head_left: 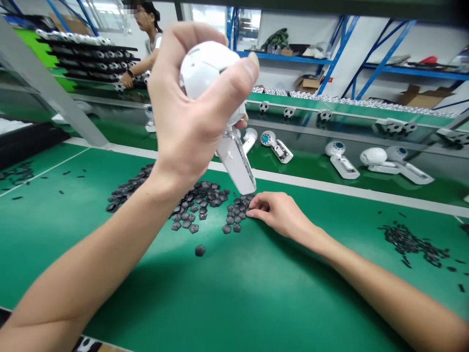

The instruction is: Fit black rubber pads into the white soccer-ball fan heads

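White plastic sphere with a flat white handle (207,68) sits upper middle of the frame, gripped in the left hand (186,102), fingers wrapped round the ball and hiding part of it; handle tip points down just above the patches. Right hand (280,212) lies lower centre, fingers spread, touching a heap of dark grey pentagon patches (205,198) on the green table (227,298). Similar white units with teal discs (276,146) lie beyond, right of centre, small markings too blurred to read. Co-worker's arm (141,66) at upper left, beside a black rack of small balls (88,58).
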Available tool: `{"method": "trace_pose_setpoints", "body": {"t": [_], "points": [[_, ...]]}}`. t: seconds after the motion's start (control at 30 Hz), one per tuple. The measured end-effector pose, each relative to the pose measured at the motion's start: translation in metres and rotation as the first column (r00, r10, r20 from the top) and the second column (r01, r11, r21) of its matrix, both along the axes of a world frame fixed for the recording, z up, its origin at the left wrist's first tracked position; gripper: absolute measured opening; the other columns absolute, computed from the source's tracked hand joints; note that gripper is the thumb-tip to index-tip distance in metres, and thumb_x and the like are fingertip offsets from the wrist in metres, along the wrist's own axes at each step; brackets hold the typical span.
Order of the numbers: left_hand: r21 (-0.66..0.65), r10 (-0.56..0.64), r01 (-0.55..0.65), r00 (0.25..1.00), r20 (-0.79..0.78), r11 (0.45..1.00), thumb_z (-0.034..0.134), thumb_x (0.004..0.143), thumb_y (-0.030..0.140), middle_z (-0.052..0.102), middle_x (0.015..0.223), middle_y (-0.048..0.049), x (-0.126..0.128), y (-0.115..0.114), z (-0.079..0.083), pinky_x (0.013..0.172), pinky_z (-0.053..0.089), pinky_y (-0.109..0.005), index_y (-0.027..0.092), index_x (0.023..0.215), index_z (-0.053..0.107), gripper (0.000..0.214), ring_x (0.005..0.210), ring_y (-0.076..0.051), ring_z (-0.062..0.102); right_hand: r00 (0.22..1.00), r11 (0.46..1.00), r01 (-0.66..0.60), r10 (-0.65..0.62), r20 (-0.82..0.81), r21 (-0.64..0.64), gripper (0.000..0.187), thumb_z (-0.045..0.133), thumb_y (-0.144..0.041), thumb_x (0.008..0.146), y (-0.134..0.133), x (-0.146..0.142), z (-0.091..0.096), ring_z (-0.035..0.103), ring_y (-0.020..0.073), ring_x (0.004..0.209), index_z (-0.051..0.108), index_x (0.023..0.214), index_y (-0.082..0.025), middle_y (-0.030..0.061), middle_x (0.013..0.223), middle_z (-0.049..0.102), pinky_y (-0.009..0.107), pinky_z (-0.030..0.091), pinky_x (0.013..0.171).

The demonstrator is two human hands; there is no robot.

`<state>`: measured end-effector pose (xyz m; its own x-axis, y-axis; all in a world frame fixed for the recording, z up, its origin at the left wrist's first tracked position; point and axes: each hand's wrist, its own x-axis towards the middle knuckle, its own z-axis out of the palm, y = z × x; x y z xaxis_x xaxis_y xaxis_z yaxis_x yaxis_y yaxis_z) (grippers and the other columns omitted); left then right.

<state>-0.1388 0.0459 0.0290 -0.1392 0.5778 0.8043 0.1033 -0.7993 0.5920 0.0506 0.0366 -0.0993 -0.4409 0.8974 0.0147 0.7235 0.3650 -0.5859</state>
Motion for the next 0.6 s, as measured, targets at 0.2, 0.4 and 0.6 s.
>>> {"method": "trace_pose_setpoints", "body": {"t": [0.2, 0.4, 0.6], "points": [[-0.159, -0.096, 0.115, 0.988, 0.123, 0.980, 0.095, 0.081, 0.038, 0.065, 0.091, 0.0000, 0.006, 0.004, -0.018, 0.055, 0.061, -0.030, 0.026, 0.099, 0.063, 0.038, 0.064, -0.014, 0.063, 0.958, 0.829, -0.129, 0.247, -0.149, 0.544, 0.009, 0.079, -0.022, 0.097, -0.025, 0.030, 0.013, 0.077, 0.0184, 0.076, 0.076, 0.090, -0.023, 0.0023, 0.087, 0.083, 0.030, 0.057, 0.069], [-0.411, -0.181, 0.216, 0.976, 0.123, 0.885, 0.093, 0.084, 0.045, 0.068, 0.087, -0.0012, 0.039, -0.001, -0.057, 0.061, 0.057, -0.028, 0.023, 0.102, 0.066, 0.040, 0.067, -0.015, 0.068, 0.913, 0.430, -0.315, 0.380, 0.147, 0.846, 0.019, 0.083, -0.014, 0.092, -0.060, 0.069, 0.061, 0.082, 0.0226, 0.077, 0.079, 0.100, -0.030, -0.0005, 0.089, 0.086, 0.034, 0.066, 0.071], [-0.577, -0.246, 0.241, 0.967, 0.070, 0.780, 0.093, 0.083, 0.045, 0.067, 0.077, 0.0002, 0.058, -0.010, -0.080, 0.060, 0.056, -0.024, 0.023, 0.108, 0.072, 0.039, 0.067, -0.016, 0.067, 0.947, 0.485, -0.201, 0.318, 0.042, 0.851, 0.016, 0.083, -0.016, 0.094, -0.059, 0.073, 0.068, 0.082, 0.0212, 0.079, 0.080, 0.096, -0.032, -0.0009, 0.091, 0.086, 0.033, 0.066, 0.072]]}}
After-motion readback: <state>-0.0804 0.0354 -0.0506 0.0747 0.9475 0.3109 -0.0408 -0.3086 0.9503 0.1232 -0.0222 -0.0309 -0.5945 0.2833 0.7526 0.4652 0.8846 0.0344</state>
